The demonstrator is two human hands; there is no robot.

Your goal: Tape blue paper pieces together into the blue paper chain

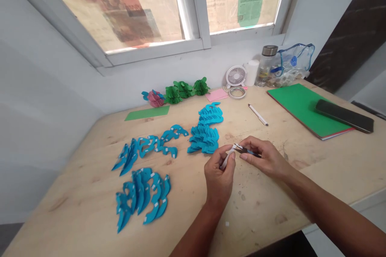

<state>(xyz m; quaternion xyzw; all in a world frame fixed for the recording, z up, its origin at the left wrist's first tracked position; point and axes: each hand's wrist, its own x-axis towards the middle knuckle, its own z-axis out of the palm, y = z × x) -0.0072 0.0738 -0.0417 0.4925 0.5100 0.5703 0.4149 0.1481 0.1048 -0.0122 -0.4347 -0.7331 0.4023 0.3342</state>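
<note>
My left hand is closed around a narrow white strip, pinched between thumb and fingers. My right hand grips a slim dark-bladed tool, whose exact kind I cannot make out. The tool's tip meets the end of the strip, and both hands are close together over the table. Just beyond my left hand stand pleated bright blue paper pieces, with another pleated blue stack behind them. To the left, curved blue paper pieces carry small white squares, as do more blue pieces farther back.
Green paper shapes and a pink one line the wall. Behind are a small fan, a tape roll and a bottle. Right of them lie a pen, green sheets and a phone.
</note>
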